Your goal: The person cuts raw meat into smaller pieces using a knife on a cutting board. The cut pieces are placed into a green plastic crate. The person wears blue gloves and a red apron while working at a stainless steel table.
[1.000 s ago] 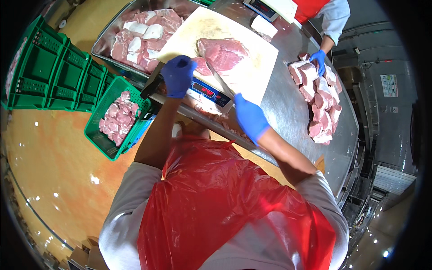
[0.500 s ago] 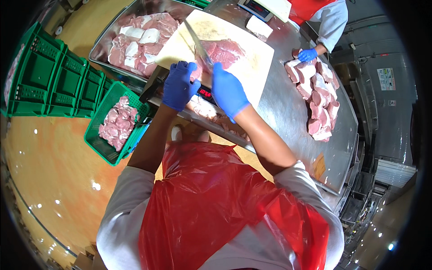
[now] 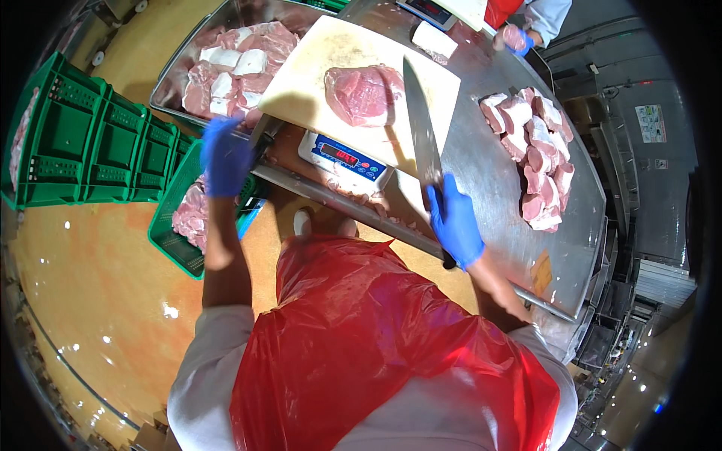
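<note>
My right hand [image 3: 456,224], in a blue glove, grips a long knife [image 3: 422,120] by its dark handle, blade pointing away over the right part of the white cutting board [image 3: 304,86]. On the board lies a trimmed piece of raw meat [image 3: 364,95], with neither hand on it. My left hand [image 3: 228,156], also gloved, is smeared by motion beside the board's left, above the far edge of a green crate [image 3: 174,252] holding small meat scraps [image 3: 189,214]. Its fingers and anything in them cannot be made out. A digital scale [image 3: 347,155] shows at the board's near edge.
A metal tray [image 3: 160,96] of large meat pieces stands left of the board. Sliced meat pieces [image 3: 538,154] lie on the steel table [image 3: 481,161] at right. Stacked green crates [image 3: 98,143] stand far left. Beyond the table, a co-worker's gloved hand [image 3: 520,43] holds meat.
My left hand has left the board and swung left, toward the green crate. The knife has come off the meat to the right with my right hand. The co-worker's hand has lifted a meat piece.
</note>
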Demonstrator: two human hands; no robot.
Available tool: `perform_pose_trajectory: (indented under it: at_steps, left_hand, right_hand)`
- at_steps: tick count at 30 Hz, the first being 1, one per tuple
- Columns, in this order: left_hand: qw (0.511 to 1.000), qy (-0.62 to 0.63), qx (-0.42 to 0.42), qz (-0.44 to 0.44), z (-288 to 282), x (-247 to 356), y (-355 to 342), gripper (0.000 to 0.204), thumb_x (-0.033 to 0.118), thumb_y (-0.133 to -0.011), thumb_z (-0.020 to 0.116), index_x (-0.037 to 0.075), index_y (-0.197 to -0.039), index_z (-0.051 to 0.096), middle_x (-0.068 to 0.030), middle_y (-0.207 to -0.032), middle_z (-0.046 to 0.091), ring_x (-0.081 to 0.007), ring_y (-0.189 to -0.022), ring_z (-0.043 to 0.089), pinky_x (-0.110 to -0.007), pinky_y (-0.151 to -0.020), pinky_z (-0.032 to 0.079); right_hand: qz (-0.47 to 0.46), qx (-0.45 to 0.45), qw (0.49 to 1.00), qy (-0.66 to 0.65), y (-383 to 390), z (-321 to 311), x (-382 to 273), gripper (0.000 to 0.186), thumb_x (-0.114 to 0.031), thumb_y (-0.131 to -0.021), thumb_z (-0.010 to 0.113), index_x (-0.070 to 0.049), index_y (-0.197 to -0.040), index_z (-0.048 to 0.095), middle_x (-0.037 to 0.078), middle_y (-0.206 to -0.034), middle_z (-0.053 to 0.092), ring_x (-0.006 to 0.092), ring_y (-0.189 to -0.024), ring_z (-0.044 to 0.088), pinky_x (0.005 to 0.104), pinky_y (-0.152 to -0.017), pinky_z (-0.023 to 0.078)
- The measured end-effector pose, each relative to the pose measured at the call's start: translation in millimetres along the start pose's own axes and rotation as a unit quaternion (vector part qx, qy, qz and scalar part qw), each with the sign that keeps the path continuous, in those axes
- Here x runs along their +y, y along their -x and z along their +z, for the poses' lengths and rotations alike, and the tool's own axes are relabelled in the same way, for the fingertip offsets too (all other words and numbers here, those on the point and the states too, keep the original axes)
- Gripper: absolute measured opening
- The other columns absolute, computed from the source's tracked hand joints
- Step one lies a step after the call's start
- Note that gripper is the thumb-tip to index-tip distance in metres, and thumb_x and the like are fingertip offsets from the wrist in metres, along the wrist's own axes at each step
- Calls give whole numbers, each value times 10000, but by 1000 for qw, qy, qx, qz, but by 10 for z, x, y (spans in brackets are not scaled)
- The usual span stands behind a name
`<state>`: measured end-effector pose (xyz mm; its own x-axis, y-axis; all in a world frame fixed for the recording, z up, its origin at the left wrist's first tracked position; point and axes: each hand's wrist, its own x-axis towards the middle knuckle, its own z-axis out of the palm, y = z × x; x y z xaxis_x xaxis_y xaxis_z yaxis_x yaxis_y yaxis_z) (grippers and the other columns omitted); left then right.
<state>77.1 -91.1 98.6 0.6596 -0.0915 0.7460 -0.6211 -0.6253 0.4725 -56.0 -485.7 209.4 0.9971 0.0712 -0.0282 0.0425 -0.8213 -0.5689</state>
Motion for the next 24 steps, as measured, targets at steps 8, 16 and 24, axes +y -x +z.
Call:
perform_pose_trajectory:
  at_steps: [8, 16, 24]
  left_hand:
    - [994, -20, -76, 71, 1469, 380, -977, 51, 93, -791, 670, 61, -812, 635, -103, -779, 644, -296, -794, 661, -420, -660, 530]
    - [943, 164, -62, -281, 1370, 1164, -456, 76, 124, -789, 726, 60, -820, 699, -105, -748, 704, -192, -657, 690, -325, -680, 552]
    - [989, 139, 15, -53, 1438, 1296, -569, 319, 49, -824, 745, 41, -1122, 629, -87, -782, 611, -204, -629, 586, -338, -597, 493]
  right_hand:
    - [7, 96, 988, -119, -399, 175, -125, 221, -161, -1007, 570, 28, -1068, 471, 311, -743, 620, 512, -708, 626, 523, -556, 475]
    - [-53, 108, 987, -103, -359, 489, 136, 169, -147, -1014, 566, 3, -1051, 496, 262, -771, 656, 473, -725, 659, 486, -583, 500]
    - [-53, 174, 978, -101, -1092, 409, -36, 211, -195, -1019, 559, 5, -1069, 517, 308, -790, 637, 504, -761, 640, 519, -609, 497]
